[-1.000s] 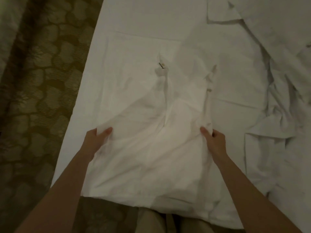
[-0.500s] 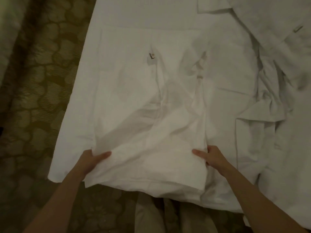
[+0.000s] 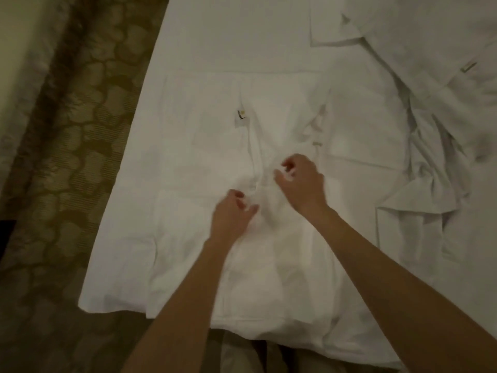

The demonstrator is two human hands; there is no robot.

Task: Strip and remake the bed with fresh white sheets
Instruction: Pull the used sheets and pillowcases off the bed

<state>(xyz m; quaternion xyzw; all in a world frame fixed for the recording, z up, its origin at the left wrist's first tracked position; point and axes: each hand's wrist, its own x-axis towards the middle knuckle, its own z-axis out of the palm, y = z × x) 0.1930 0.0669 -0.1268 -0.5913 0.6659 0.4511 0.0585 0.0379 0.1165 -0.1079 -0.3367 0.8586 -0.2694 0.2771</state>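
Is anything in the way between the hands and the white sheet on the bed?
Nothing visible. The left hand and right hand are right over the folded sheet, fingers curled at its middle crease.

hands: two, the left hand (image 3: 232, 211) and the right hand (image 3: 301, 181)
beds (image 3: 215, 36): one
sewn tags (image 3: 240, 116): one
white linens: folded piece (image 3: 201, 157), crumpled pile (image 3: 430, 157)

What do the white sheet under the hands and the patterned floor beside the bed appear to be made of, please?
The white sheet looks like thin woven fabric, probably cotton or a blend, matte: it creases sharply, bunches in soft folds, and carries a small sewn label. The floor looks like carpet, tan and brown in a pebble-like pattern, with a dull, soft-looking surface; the pile is too blurred to confirm.
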